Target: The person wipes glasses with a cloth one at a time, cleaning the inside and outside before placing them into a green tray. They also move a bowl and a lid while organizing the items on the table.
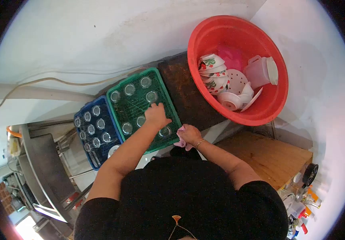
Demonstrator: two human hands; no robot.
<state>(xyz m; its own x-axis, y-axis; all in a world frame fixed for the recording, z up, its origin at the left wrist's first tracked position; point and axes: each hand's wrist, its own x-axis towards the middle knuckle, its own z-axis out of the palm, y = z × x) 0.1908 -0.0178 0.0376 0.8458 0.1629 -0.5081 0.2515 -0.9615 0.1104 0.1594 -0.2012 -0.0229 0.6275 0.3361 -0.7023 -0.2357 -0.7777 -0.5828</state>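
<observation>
the left hand (157, 115) lies over the green basket (130, 108), thumb spread from half-bent fingers; whether they grip anything beneath the palm cannot be told. the nearest visible glass (151, 97) sits in the basket just beyond the fingertips, its long axis apparently upright, closer to this hand than to the right hand (191, 135), which is closed on a pink cloth (183, 143) beside the basket's near right corner.

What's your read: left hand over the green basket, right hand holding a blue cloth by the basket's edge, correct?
One miss: the cloth is pink, not blue, per the head view. Left hand over the green basket, right hand holding the cloth: fine.
</observation>
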